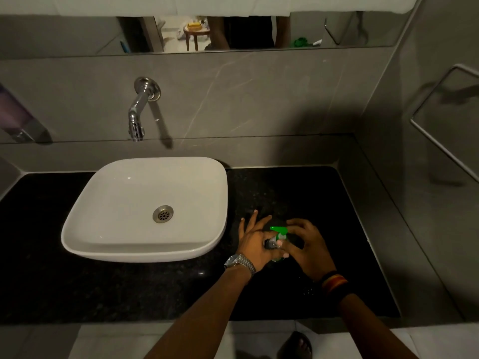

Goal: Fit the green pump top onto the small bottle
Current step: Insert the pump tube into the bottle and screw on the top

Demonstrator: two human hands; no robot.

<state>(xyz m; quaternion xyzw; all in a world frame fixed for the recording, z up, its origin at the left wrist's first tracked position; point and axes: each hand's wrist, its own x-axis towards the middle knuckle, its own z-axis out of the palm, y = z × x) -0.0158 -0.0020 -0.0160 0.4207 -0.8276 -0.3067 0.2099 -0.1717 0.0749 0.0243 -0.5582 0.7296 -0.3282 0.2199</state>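
So, one small bottle (275,244), one green pump top (279,230).
Left hand (255,242) grips bottle at 9 o'clock; right hand (309,247) pinches the top.

Small bottle (275,245) mostly behind hands.

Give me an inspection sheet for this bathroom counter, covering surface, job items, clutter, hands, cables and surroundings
Surface: black speckled stone counter, dimly lit.
Job's things: green plastic pump top sits at the top of the small clear bottle; seating cannot be told.
Clutter: nothing seen.
Grippers: left hand, with metal wristwatch, and right hand both grip the bottle.
Cables: nothing seen.
Surroundings: white ceramic basin, chrome wall tap, mirror strip, wire towel rail.
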